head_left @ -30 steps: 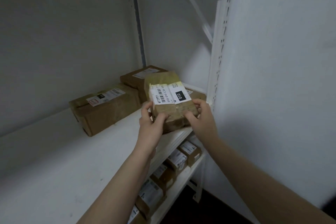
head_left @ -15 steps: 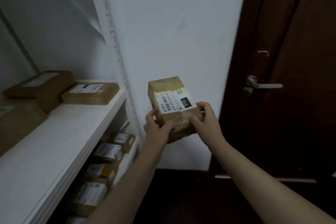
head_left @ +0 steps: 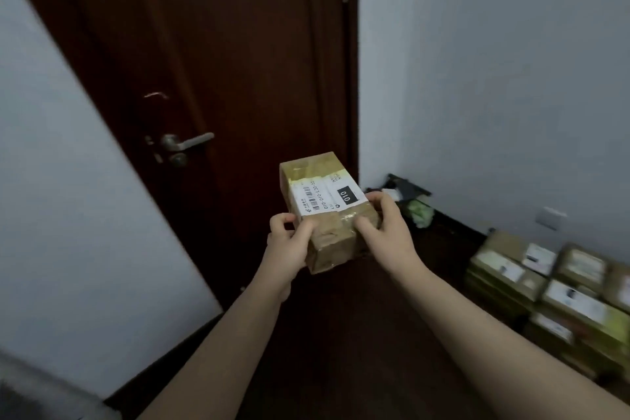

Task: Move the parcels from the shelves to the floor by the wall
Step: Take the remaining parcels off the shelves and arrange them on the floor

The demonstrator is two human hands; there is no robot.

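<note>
You held the parcel (head_left: 327, 211) in mid-air before the door (head_left: 238, 78) — left hand (head_left: 288, 245) and right hand (head_left: 388, 232) each curled round a side of its near end, likely to steady it. The stacked parcels (head_left: 552, 286) lay at the right edge of the floor (head_left: 375, 334), against the wall (head_left: 494, 78).

Both hands hold a taped brown parcel (head_left: 327, 211) in front of the dark door (head_left: 221, 78), the left hand (head_left: 289, 242) gripping its near left corner and the right hand (head_left: 385, 232) its right side. Right of the door, stacked parcels (head_left: 552, 293) lie on the floor (head_left: 358, 351) along the wall (head_left: 494, 78).
</note>
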